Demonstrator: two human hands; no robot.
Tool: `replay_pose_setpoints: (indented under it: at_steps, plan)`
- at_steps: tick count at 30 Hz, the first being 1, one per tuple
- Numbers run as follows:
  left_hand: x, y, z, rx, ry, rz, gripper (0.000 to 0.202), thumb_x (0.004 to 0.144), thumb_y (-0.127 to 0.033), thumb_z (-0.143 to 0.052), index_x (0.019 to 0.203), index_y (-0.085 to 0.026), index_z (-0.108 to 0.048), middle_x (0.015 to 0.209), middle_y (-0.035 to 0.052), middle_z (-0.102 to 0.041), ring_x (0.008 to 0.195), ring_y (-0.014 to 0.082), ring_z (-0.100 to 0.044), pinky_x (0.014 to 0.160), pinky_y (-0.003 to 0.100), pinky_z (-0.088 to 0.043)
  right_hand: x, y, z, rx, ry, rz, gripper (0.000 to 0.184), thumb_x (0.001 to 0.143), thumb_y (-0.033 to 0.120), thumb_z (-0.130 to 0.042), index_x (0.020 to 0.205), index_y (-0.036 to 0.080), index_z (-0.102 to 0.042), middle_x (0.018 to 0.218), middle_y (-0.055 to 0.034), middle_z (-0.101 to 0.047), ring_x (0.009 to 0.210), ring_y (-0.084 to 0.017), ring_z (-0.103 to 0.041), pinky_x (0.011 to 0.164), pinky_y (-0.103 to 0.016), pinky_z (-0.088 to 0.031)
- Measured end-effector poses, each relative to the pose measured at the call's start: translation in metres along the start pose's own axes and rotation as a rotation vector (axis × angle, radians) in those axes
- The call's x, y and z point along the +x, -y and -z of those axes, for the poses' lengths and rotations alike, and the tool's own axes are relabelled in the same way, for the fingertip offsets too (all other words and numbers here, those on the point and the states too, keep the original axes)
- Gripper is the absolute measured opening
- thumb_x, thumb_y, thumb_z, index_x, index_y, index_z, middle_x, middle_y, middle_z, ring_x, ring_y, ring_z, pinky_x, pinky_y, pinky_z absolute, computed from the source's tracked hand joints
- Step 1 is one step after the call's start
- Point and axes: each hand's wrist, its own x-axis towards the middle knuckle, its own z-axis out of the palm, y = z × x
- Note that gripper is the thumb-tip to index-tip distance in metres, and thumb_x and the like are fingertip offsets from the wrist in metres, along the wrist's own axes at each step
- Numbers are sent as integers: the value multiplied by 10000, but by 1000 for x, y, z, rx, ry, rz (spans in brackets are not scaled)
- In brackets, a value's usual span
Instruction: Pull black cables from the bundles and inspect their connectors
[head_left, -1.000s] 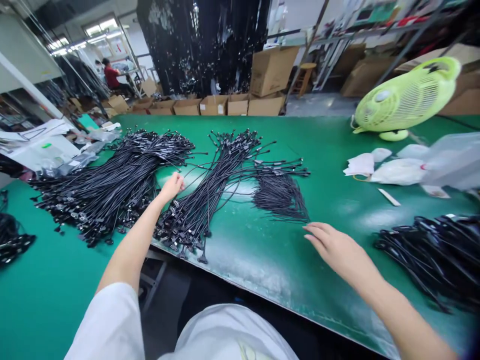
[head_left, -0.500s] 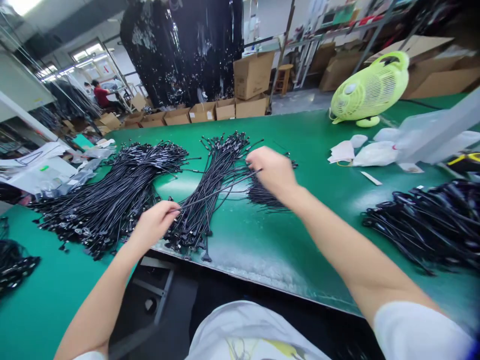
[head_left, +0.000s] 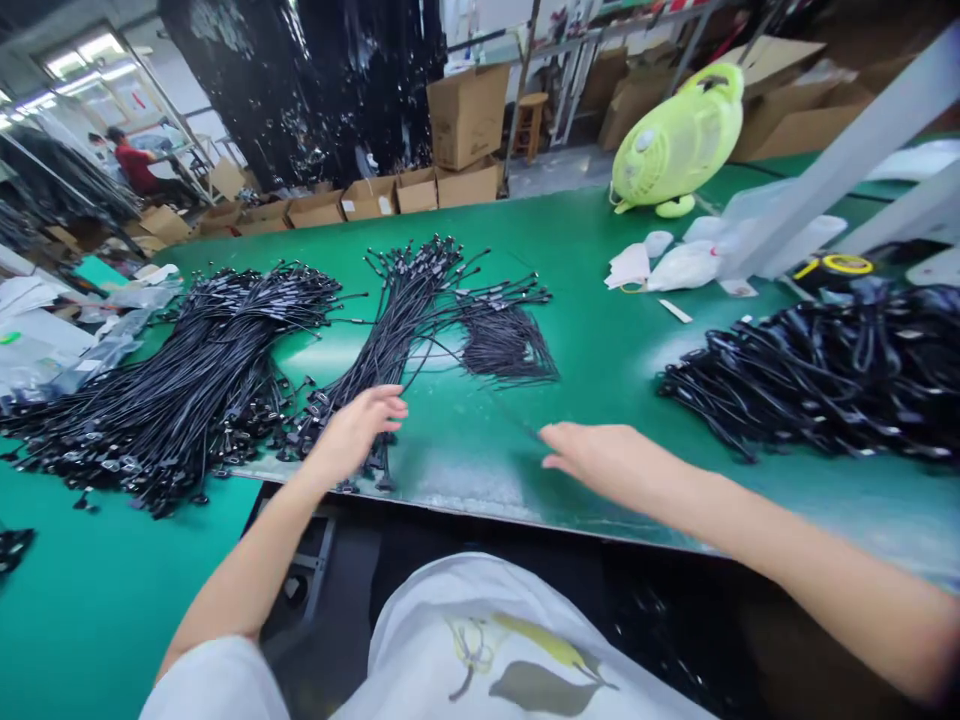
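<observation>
Behind, cartons (head_left: 369,198) line the tabletop (head_left: 592,330).

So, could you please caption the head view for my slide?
Left hand by black cables, right hand at a blurred dark strand.

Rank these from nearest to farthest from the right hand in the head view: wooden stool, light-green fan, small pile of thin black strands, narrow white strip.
From the right hand:
1. Pile of thin black strands: just beyond the fingertips, to their left.
2. White strip: farther up the table, rightward.
3. Fan: table's far side.
4. Stool: on the floor beyond the table.
</observation>
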Motion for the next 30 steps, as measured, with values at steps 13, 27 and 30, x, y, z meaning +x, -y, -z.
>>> replay_pose_setpoints:
  at_steps: [13, 27, 30]
  plan:
    - [19, 1, -49, -300, 508, 290, 420, 847, -508, -633, 986, -113, -660, 464, -90, -350, 419, 50, -272, 481, 214, -379, -28, -61, -15, 354, -309, -256, 400, 991, 486, -365, 967, 215, -658, 957, -48, -707, 803, -200, -646, 649, -304, -442]
    - [20, 16, -73, -405, 30, 27, 284, 842, -374, -679, 977, -124, -674, 820, 49, -676, 723, 130, -633, 737, 263, -495, -24, 19, 1, 261, -239, 271, 301, 966, 193, -403, 757, 182, -620, 666, -27, -613, 564, -162, -560, 564, -283, -359]
    - [8, 22, -107, -200, 256, -45, 313, 875, -447, -618, 975, -157, -680, 1010, 86, -696, 972, 193, -627, 905, 315, -456, -11, 34, 20, 452, -277, 262, 291, 973, 239, -426, 743, 190, -598, 672, -11, -614, 577, -135, -544, 556, -255, -332]
